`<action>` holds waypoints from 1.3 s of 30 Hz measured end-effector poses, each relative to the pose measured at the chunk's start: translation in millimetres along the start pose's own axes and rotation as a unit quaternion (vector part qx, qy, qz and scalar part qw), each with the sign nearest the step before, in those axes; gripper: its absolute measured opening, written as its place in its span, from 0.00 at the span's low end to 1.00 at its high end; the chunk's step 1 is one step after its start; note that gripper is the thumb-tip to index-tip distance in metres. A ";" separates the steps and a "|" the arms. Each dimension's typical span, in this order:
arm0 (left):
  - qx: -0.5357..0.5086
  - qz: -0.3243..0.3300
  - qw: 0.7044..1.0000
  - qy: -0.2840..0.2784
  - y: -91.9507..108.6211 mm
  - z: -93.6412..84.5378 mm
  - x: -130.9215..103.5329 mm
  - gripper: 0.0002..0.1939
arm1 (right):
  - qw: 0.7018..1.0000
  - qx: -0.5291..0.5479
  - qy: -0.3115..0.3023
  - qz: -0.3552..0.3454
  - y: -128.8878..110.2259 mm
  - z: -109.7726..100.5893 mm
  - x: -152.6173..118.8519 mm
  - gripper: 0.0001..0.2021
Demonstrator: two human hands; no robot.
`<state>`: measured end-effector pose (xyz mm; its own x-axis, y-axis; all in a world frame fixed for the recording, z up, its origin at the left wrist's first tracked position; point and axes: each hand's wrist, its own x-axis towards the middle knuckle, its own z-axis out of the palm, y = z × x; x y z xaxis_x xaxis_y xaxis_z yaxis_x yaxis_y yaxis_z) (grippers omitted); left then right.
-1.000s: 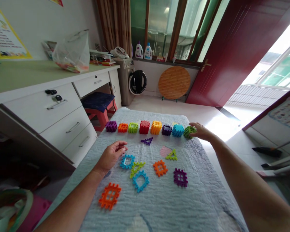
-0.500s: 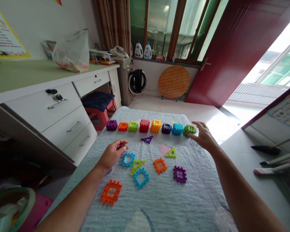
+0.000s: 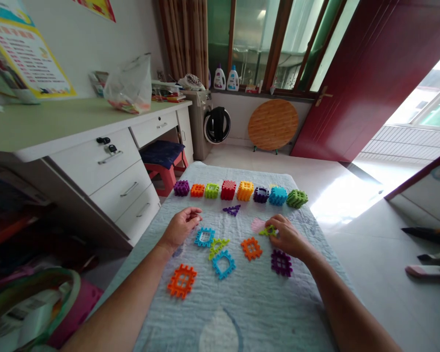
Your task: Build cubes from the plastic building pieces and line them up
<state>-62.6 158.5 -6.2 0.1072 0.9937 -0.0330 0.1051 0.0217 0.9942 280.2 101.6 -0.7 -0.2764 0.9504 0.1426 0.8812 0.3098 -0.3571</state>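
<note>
My right hand (image 3: 288, 235) is closed on a yellow-green triangular building piece (image 3: 268, 231), its fingers at the piece's right side. A purple square piece (image 3: 281, 263) lies just below that hand, and an orange square piece (image 3: 251, 249) is to its left. My left hand (image 3: 183, 226) rests with fingers curled together and nothing visible in them, beside a blue square piece (image 3: 205, 237). Near it lie another yellow-green triangle (image 3: 218, 247), a blue frame piece (image 3: 223, 264) and a larger orange square (image 3: 182, 281). A purple triangle (image 3: 231, 210) lies farther back.
Along the far side of the cloth-covered table (image 3: 249, 313) stands a row of colour-sorted stacks, from purple (image 3: 181, 188) to red (image 3: 228, 190) to green (image 3: 297, 198). A desk (image 3: 84, 115) and a stool (image 3: 163, 155) stand left; a basket (image 3: 77, 303) sits at lower left.
My right hand has left the green stack at the row's right end, come nearer and closed on the yellow-green triangle. The left hand stays about where it was. The view has shifted slightly left.
</note>
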 end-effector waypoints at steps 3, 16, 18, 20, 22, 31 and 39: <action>0.008 -0.004 1.000 0.008 0.3 -1.4 0.8 0.19 | 0.999 0.020 0.031 0.006 0.9 4.5 1.2 0.13; 0.029 -0.001 1.000 -0.006 -5.0 -1.1 3.5 0.19 | 0.995 0.037 0.091 -0.032 -13.1 14.4 4.7 0.17; 0.038 0.004 0.999 -0.018 -5.4 -2.2 3.5 0.19 | 0.997 0.018 0.061 -0.035 -14.1 15.3 5.1 0.16; 0.060 0.013 0.997 -0.048 -3.8 -5.2 2.1 0.20 | 0.999 0.005 0.040 -0.031 -14.8 16.4 5.5 0.14; 0.098 0.024 0.990 -0.098 0.5 -10.0 -0.9 0.23 | 0.999 0.000 0.035 -0.027 -14.5 17.7 5.6 0.14; 0.313 0.104 0.902 -0.279 15.1 -20.0 -11.0 0.38 | 0.995 0.009 0.099 -0.021 -25.5 10.4 4.8 0.14; 0.376 0.122 0.883 -0.253 15.3 -13.2 -11.4 0.29 | 0.985 0.037 -0.073 -0.154 -114.4 16.6 23.1 0.12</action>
<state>-75.2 149.0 10.8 0.6256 0.7780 -0.0575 0.6242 -0.4550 0.6351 166.6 88.6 28.1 -0.5826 0.8034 0.1229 0.7186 0.5798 -0.3840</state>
